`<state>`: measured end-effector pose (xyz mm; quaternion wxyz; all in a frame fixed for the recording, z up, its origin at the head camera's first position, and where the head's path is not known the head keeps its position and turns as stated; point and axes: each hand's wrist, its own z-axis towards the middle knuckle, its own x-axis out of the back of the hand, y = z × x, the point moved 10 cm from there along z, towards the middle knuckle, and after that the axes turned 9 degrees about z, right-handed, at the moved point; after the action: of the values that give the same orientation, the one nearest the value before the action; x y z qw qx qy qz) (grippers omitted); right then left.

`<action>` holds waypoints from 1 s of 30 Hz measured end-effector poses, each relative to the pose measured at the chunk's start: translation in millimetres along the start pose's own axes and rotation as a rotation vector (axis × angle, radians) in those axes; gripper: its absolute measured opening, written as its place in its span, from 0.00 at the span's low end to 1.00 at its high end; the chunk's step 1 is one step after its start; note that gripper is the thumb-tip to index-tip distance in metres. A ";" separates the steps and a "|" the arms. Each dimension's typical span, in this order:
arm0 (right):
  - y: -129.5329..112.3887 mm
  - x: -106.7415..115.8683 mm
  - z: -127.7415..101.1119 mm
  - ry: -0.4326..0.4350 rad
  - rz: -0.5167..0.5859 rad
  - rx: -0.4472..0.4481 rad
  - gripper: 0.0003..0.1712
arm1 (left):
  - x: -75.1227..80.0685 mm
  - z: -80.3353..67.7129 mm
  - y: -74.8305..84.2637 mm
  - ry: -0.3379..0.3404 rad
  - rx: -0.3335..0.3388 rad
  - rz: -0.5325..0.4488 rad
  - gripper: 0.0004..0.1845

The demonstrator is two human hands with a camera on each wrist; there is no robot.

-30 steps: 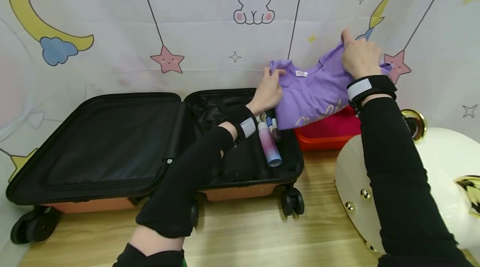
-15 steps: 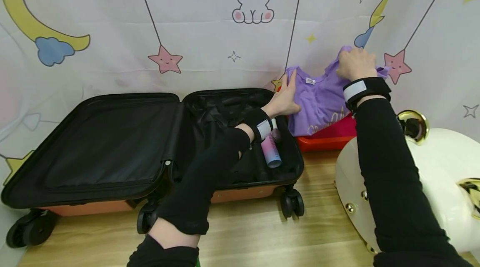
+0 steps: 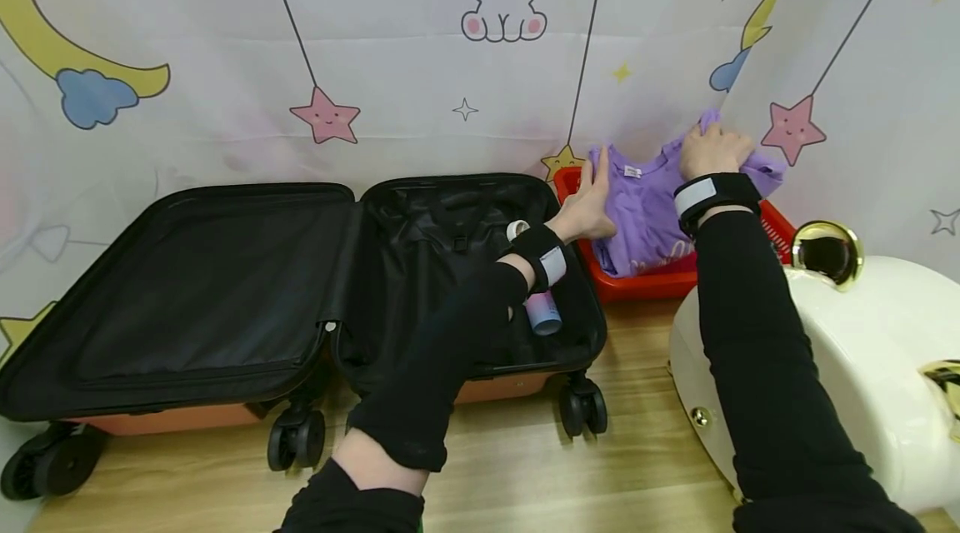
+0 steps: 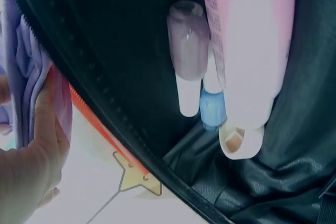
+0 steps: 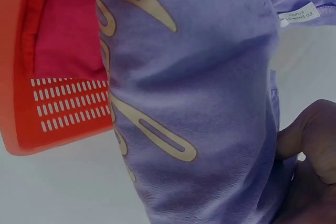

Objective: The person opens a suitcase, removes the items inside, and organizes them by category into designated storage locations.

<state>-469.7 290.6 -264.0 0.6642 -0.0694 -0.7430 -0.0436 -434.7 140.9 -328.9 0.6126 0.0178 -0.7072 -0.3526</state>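
Note:
A purple shirt [image 3: 637,212] with a white neck label and pale lettering hangs folded between both hands, over the red plastic basket [image 3: 637,289]. At its left edge is my left hand [image 3: 587,210]; the left wrist view shows cloth between the thumb and fingers. My right hand [image 3: 714,151] grips the shirt's upper right part, thumb and fingers bent around the fabric in the right wrist view. The shirt's lower part dips within the basket's outline. Crimson cloth [image 5: 68,30] lies in the basket, mostly covered by the shirt in the head view.
An open black-lined suitcase [image 3: 210,275] lies left of the basket. Its right half holds a pink-and-blue bottle [image 3: 543,316], a purple-capped tube [image 4: 188,45] and a small blue-capped item [image 4: 213,109]. A white rounded object with gold fittings [image 3: 892,350] stands at the right. A patterned curtain hangs behind.
Both hands have lowered the purple shirt toward the basket. The left hand has moved right and down, the right hand down, and the shirt has bunched narrower between them.

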 end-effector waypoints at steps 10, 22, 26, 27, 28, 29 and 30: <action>6.2 -24.1 -2.6 -0.024 0.022 -0.088 0.28 | -23.9 -3.2 8.5 -0.036 -0.023 0.045 0.63; 19.8 -36.6 3.2 -0.049 0.060 -0.183 0.31 | -33.3 -13.3 17.3 -0.016 0.011 0.206 0.60; 17.6 -32.4 6.4 -0.026 -0.023 -0.174 0.31 | -28.1 -18.3 12.2 -0.012 0.053 0.340 0.54; 14.9 -30.1 7.3 -0.015 -0.042 -0.160 0.30 | -25.5 -19.0 9.9 -0.011 0.064 0.352 0.53; 12.0 -27.9 8.0 -0.006 -0.052 -0.145 0.30 | -22.4 -19.7 7.3 -0.009 0.075 0.355 0.51; 8.2 -25.6 8.2 0.003 -0.053 -0.127 0.30 | -19.4 -20.3 4.4 -0.011 0.087 0.345 0.50; 4.3 -23.8 8.2 0.008 -0.047 -0.113 0.30 | -16.2 -21.1 1.7 -0.013 0.096 0.339 0.49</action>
<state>-474.5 295.0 -288.7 0.6610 -0.0889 -0.7382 -0.1014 -411.4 139.5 -341.9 0.6570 -0.0746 -0.7202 -0.2101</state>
